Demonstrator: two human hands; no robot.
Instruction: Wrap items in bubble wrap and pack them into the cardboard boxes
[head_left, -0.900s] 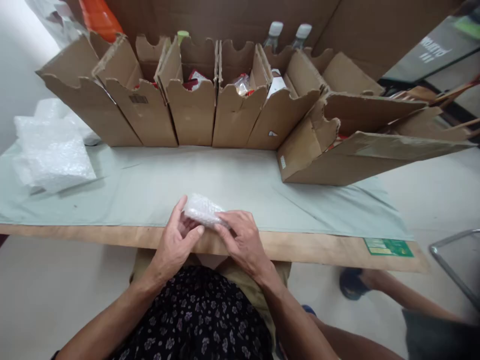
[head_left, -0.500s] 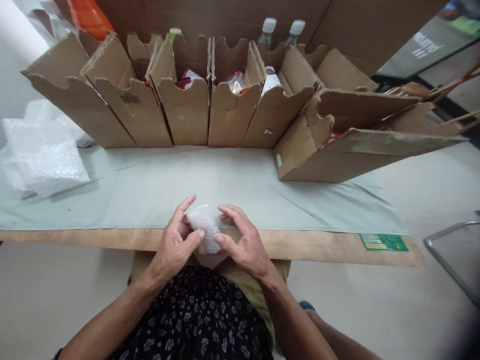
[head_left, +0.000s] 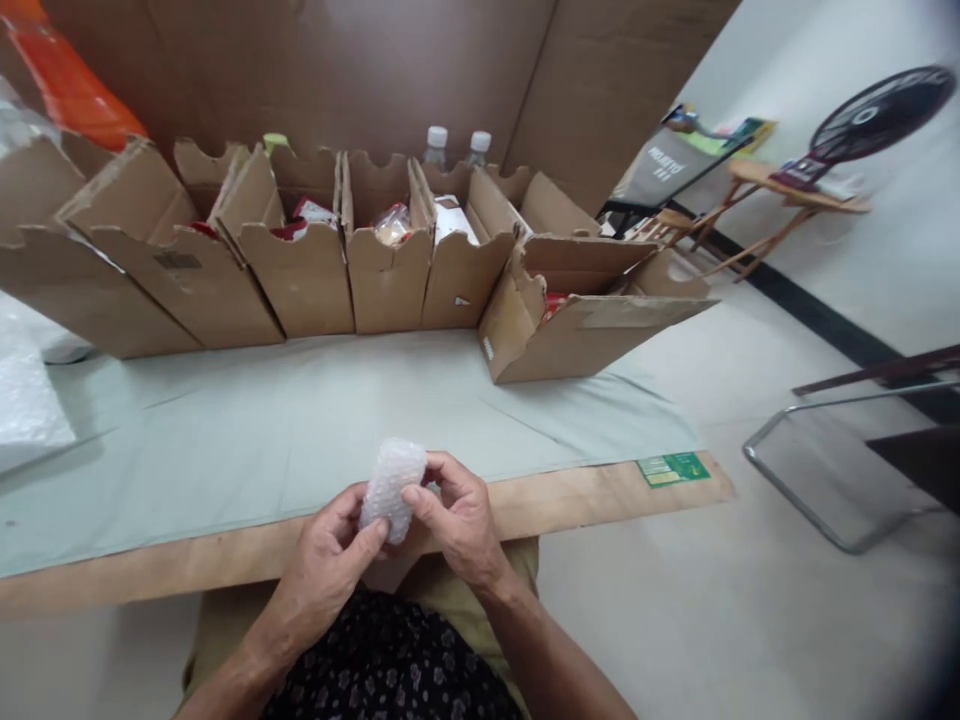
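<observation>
A small bundle of bubble wrap (head_left: 394, 482) is held tilted over the table's front edge; what lies inside it, if anything, cannot be made out. My left hand (head_left: 334, 545) grips its lower left side, thumb across the front and fingers behind. On the right side, my right hand (head_left: 459, 515) is closed on the same bundle, with its thumb pressed to the front face and its fingers round the back edge. Behind the hands lies the pale green cloth (head_left: 300, 430) that covers the table.
Several open cardboard boxes (head_left: 315, 290) line the back, holding packets. One angled cardboard box (head_left: 570, 340) stands at the right. Bubble wrap sheets (head_left: 30, 400) lie at far left. Two white-capped bottles (head_left: 437, 140) show behind. A metal-framed chair (head_left: 780, 500) and a fan (head_left: 877, 115) are to the right.
The view has swung right and up, bringing the fan into sight. My right fingers have closed in on the bubble wrap bundle, which is now more upright.
</observation>
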